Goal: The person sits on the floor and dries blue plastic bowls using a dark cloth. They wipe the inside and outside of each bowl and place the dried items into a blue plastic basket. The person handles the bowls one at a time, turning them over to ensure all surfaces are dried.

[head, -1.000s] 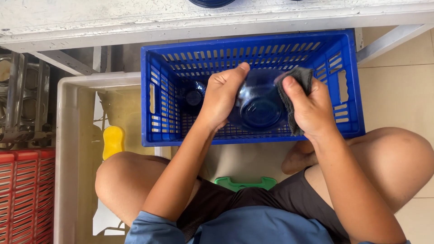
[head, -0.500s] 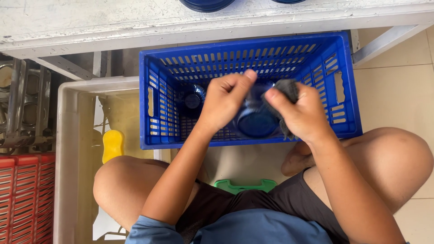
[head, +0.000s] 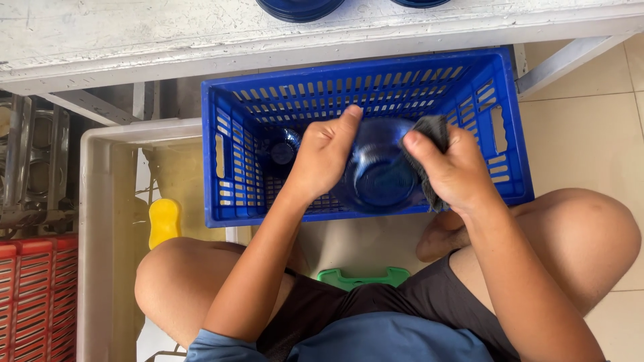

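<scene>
Two bare hands worked over a blue plastic crate (head: 510,127) that stood on the tiled floor in front of the seated person. The left hand (head: 322,161) held a dark blue glass bowl (head: 379,171) by its rim at nine o'clock, fingers closed on the edge, thumb pointing up. The right hand (head: 456,171) pressed a dark grey scrub pad (head: 433,131) against the bowl's rim at three o'clock, fingers curled tightly around the pad. The bowl hung tilted inside the crate, its hollow side facing the camera.

The step in hand looked like scrubbing or wiping the bowl. To go on, the pad would probably need to travel around the smooth, rounded wall while the left hand turned the bowl and kept a firm grip, because wet glass may slip.

The crate had slotted, rigid walls, and another dark glass piece (head: 285,151) lay in it at nine o'clock from the bowl. Left of the crate stood a pale tub (head: 94,221) with yellowish water and a soft yellow sponge (head: 163,220). A red slotted crate (head: 33,295) showed at seven o'clock.
</scene>
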